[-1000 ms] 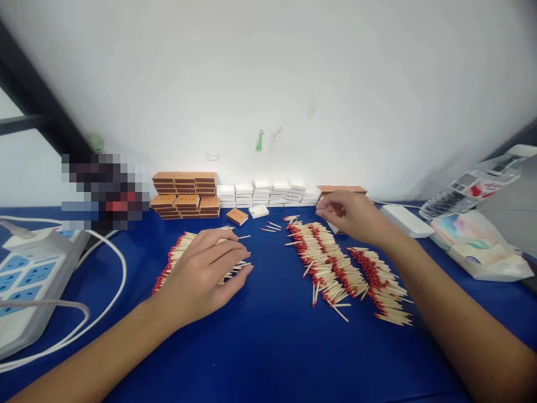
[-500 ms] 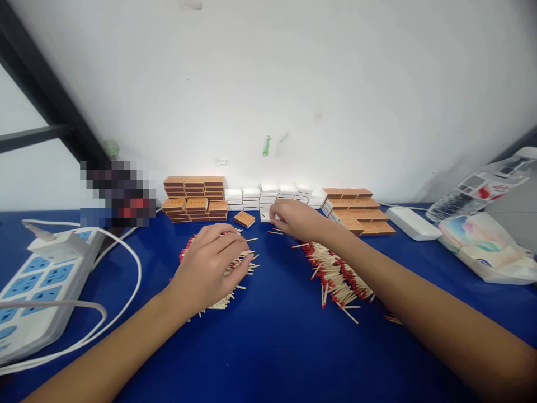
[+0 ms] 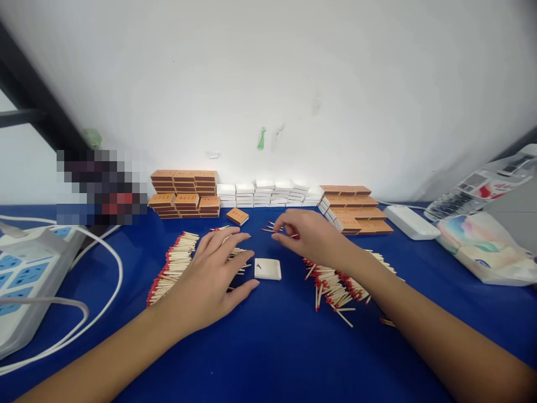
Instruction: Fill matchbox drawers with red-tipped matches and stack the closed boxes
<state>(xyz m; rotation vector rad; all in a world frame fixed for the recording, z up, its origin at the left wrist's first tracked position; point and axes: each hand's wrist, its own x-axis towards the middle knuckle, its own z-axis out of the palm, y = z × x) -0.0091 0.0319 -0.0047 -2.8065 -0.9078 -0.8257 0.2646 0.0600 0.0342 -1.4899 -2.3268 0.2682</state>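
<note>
A white matchbox tray (image 3: 267, 270) with a small dark mark lies on the blue table between my hands. Just left of it, my left hand (image 3: 210, 274) is open, fingers spread over a heap of red-tipped matches (image 3: 178, 260). My right hand (image 3: 316, 238) hovers behind and to the right of the tray; its thumb and forefinger are curved and apart, with nothing visible between them. Some loose matches (image 3: 274, 225) lie by its fingertips. Beneath that wrist spreads another match pile (image 3: 333, 285), partly covered by the forearm. One orange matchbox (image 3: 238, 216) sits alone behind my left hand.
Along the wall stand stacked orange matchboxes (image 3: 184, 193), white trays (image 3: 255, 193) and more orange boxes (image 3: 356, 215). A white device (image 3: 411, 223), tissue pack (image 3: 482, 246) and plastic bottle (image 3: 478, 187) are at the right. A power strip (image 3: 29, 285) with looping cables occupies the left.
The white tray has come nearer from the back row to between my hands. My right hand has drawn back and let go of it. My left hand has spread its fingers.
</note>
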